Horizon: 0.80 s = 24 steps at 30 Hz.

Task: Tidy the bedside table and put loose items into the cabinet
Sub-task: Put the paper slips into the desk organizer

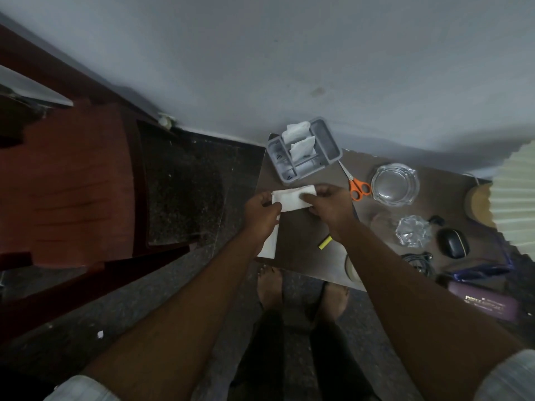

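Note:
A white folded tissue [291,199] is held above the left part of the brown bedside table [307,238]. My left hand [262,211] pinches its left end and my right hand [328,205] pinches its right end. Another white sheet [269,244] hangs or lies under my left wrist at the table's left edge. Behind the tissue stands a grey organiser tray [330,146] with two white sachets [301,143] in it.
Orange-handled scissors [357,188], a glass ashtray [395,183], crumpled clear plastic [414,230], a black case [453,243], cables [419,260], a yellow marker [324,243] and a purple bottle [486,303] lie on the table. A lamp shade [514,192] is at right, a red-brown chair [75,183] at left.

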Each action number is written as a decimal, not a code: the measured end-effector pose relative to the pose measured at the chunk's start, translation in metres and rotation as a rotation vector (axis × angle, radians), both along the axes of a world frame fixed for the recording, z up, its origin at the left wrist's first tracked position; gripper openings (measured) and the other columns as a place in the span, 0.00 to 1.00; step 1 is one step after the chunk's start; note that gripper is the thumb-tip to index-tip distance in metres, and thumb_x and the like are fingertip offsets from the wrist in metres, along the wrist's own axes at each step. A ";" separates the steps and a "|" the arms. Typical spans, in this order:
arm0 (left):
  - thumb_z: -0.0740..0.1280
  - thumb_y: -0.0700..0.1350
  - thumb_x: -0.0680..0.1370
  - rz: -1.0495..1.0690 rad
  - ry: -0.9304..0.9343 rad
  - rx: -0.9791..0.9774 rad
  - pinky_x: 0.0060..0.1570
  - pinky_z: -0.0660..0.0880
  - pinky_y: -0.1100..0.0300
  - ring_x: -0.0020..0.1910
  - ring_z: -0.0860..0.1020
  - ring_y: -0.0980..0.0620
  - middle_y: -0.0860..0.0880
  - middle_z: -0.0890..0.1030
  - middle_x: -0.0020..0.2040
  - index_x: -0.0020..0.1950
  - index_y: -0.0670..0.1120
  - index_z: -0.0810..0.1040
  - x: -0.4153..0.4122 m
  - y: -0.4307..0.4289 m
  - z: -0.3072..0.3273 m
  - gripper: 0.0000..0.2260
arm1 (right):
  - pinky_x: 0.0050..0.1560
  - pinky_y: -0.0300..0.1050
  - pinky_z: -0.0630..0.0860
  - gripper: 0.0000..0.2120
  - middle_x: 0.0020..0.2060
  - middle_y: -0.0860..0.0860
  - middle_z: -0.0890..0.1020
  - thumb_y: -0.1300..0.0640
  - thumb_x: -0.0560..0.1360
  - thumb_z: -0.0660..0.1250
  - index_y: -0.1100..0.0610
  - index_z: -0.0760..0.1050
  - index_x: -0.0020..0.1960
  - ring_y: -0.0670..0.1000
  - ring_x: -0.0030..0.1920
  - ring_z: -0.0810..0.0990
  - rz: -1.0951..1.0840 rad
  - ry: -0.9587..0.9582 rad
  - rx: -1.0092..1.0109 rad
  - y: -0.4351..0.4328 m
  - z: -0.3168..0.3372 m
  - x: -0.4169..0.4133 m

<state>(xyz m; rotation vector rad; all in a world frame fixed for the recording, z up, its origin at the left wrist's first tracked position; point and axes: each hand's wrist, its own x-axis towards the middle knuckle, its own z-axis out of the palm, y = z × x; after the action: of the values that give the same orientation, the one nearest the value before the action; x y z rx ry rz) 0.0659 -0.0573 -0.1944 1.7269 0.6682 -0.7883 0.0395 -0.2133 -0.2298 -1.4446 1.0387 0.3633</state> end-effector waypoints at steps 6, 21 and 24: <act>0.65 0.36 0.78 0.002 0.004 0.008 0.50 0.80 0.55 0.54 0.80 0.47 0.42 0.82 0.60 0.65 0.40 0.78 0.001 0.000 0.001 0.15 | 0.39 0.42 0.83 0.20 0.42 0.53 0.81 0.69 0.68 0.78 0.59 0.78 0.56 0.52 0.41 0.83 -0.163 -0.055 0.077 -0.001 0.010 0.002; 0.66 0.37 0.78 -0.038 -0.021 0.026 0.52 0.81 0.52 0.57 0.81 0.45 0.45 0.82 0.60 0.67 0.42 0.78 -0.004 -0.004 0.005 0.17 | 0.37 0.40 0.82 0.22 0.46 0.54 0.83 0.70 0.69 0.76 0.58 0.76 0.60 0.50 0.40 0.85 -0.156 -0.070 0.174 -0.011 0.023 -0.001; 0.68 0.38 0.77 -0.032 -0.029 0.036 0.54 0.80 0.51 0.55 0.80 0.48 0.46 0.81 0.61 0.68 0.45 0.77 -0.005 -0.007 0.007 0.19 | 0.37 0.38 0.82 0.13 0.42 0.52 0.86 0.70 0.74 0.72 0.54 0.81 0.53 0.48 0.38 0.85 -0.044 -0.095 0.178 -0.018 0.031 -0.006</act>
<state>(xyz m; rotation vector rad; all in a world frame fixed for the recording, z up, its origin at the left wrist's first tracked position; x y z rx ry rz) 0.0612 -0.0642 -0.1873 1.7826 0.6400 -0.7765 0.0331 -0.2313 -0.1987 -1.2657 0.9365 0.3438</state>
